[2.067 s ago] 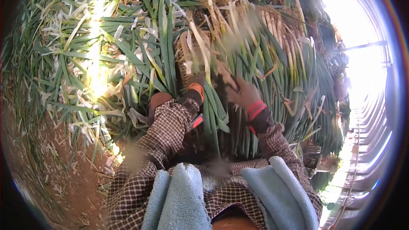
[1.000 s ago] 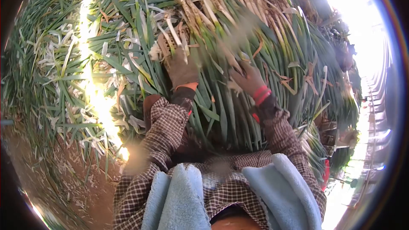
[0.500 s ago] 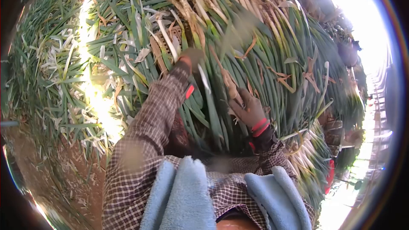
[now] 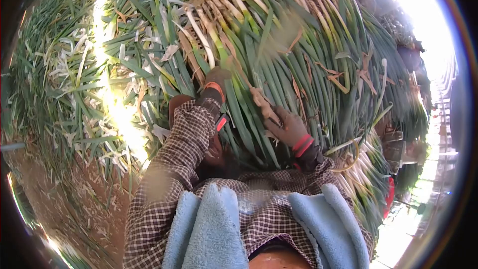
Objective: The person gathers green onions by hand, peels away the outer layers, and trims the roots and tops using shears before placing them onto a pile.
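Observation:
Long green onions (image 4: 249, 55) lie in a dense layer, with white stems and roots at the top and green leaves running down. My left hand (image 4: 217, 77), in a dark glove, is on the leaves just below a white stem at the left edge of the layer; its fingers are hard to make out. My right hand (image 4: 290, 128), in a brownish glove with a red cuff, is closed at the lower end of a twisted dry tan leaf (image 4: 263, 103), which lies over the green leaves.
Loose leaves and pale peelings (image 4: 74, 69) cover the left side, crossed by a bright strip of sunlight. Bare brown soil (image 4: 79, 199) shows at lower left. Another onion pile (image 4: 366, 169) lies at lower right. A light blue towel (image 4: 214, 229) hangs over my checked clothing.
My left hand has moved slightly down and left. The onion stems near the top left are more spread out, and the dry leaf has shifted a little. My right hand has barely moved.

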A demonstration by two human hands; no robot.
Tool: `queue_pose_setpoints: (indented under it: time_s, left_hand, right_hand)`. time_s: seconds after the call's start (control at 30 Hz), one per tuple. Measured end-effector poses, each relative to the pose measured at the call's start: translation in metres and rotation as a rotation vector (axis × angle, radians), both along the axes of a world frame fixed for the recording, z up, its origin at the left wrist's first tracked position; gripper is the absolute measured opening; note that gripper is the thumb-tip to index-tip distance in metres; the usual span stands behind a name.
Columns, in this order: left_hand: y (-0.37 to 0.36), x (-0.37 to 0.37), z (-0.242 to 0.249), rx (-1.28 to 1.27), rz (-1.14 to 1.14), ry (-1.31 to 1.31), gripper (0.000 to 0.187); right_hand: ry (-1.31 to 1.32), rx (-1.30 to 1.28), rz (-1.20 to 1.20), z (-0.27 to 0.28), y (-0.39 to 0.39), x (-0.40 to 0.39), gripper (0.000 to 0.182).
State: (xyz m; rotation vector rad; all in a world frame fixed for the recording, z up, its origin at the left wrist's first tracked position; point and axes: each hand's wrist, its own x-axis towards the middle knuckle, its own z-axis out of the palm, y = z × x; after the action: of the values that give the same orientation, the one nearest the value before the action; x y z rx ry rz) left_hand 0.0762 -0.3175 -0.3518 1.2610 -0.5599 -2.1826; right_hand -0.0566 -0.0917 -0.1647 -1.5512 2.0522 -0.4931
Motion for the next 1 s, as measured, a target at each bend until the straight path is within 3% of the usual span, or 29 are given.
queue_pose_setpoints:
  time_s: [0.07, 0.17, 0.3, 0.47, 0.57, 0.63, 0.7, 0.77, 1.0]
  left_hand:
    - [-0.004, -0.003, -0.01, -0.069, -0.048, -0.044, 0.042]
    - [-0.003, -0.004, 0.012, -0.338, -0.196, -0.268, 0.042]
    - [0.002, -0.001, 0.014, -0.232, -0.093, -0.21, 0.044]
    - [0.002, 0.005, 0.006, -0.009, 0.099, -0.091, 0.048]
    - [0.002, 0.004, 0.007, 0.045, 0.133, -0.101, 0.051]
    - [0.004, -0.006, 0.006, 0.014, 0.157, 0.04, 0.046]
    - [0.004, -0.009, 0.007, -0.1, 0.039, -0.05, 0.046]
    - [0.001, -0.002, 0.026, -0.298, -0.217, -0.373, 0.045]
    - [0.004, 0.006, 0.051, -0.359, -0.233, -0.452, 0.044]
  right_hand:
    - [0.032, -0.026, 0.024, -0.006, -0.001, 0.0, 0.041]
    - [0.06, -0.054, 0.051, -0.011, -0.008, 0.002, 0.041]
    - [0.054, 0.056, 0.049, -0.004, -0.019, 0.001, 0.046]
    - [0.118, -0.01, 0.106, -0.003, -0.036, 0.004, 0.042]
    - [0.069, 0.003, 0.107, 0.004, -0.038, 0.007, 0.042]
    - [0.037, -0.013, 0.085, 0.005, -0.038, 0.006, 0.042]
    - [0.027, -0.04, 0.042, 0.005, -0.039, 0.006, 0.042]
    - [0.043, -0.009, 0.051, 0.007, -0.048, 0.004, 0.044]
    - [0.157, 0.07, 0.118, -0.011, -0.104, 0.005, 0.05]
